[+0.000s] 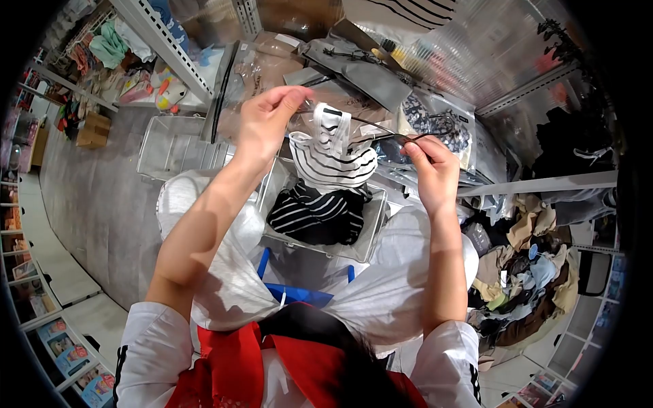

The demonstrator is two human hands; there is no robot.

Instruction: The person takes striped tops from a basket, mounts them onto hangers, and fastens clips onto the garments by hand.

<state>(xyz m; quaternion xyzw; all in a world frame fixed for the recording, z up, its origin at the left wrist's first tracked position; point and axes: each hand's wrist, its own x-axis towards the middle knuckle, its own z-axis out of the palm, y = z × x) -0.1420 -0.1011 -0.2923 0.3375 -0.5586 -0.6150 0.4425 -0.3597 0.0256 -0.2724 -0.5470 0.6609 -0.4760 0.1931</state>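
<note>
A white top with black stripes (333,160) hangs between my hands, above a clear plastic basket (377,231). My left hand (266,124) is closed in a pinch at its upper left, with some blur at the fingertips. My right hand (435,166) pinches a thin black strap (398,137) at the top's right side. The strap seems to run across behind the top; its exact path is hard to make out. Inside the basket lies a folded black garment with white stripes (318,214), partly touched or overlapped by the hanging top.
Another clear basket (160,146) stands left of my knees. Bagged garments (272,64) fill the shelf ahead. A heap of clothes (524,285) sits at my right. Metal shelf uprights (166,47) and a shelf edge (544,183) flank me. A blue stool (299,294) shows between my legs.
</note>
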